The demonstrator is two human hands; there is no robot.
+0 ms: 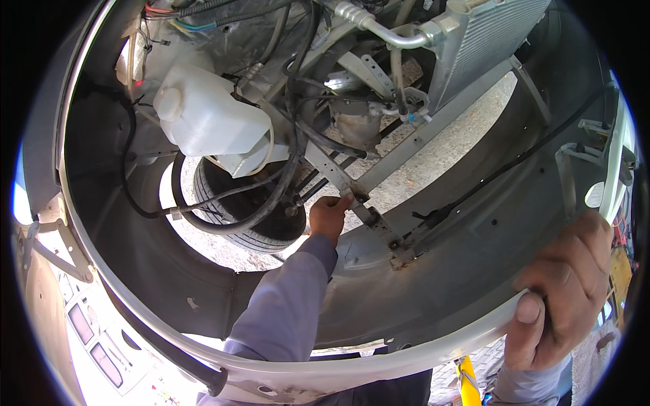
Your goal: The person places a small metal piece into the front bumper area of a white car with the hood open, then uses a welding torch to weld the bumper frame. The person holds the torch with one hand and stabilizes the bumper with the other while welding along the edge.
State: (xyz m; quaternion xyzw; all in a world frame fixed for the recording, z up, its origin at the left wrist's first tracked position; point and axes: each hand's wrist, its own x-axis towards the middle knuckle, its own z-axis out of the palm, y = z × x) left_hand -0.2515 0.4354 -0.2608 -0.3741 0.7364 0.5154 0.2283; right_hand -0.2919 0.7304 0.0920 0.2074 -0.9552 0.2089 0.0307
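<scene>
Reaching down into a vehicle's front compartment, my left hand [329, 215] is closed on a flat grey metal bracket [332, 167], its thumb lying on top. The bracket runs from the frame toward a rusty bolted joint [404, 254] on the dark inner panel. My right hand [567, 287] grips the pale rim of the vehicle body [433, 346] at the near right, fingers curled over it and thumb pressed on its edge. What lies under the left fingers is partly hidden.
A white plastic reservoir [210, 115] sits at the left above a tire [250, 210], with black hoses [230, 223] looping round it. A finned radiator [484, 51] stands at the upper right. A black cable [514, 159] crosses the inner panel. Something yellow [467, 382] shows below the rim.
</scene>
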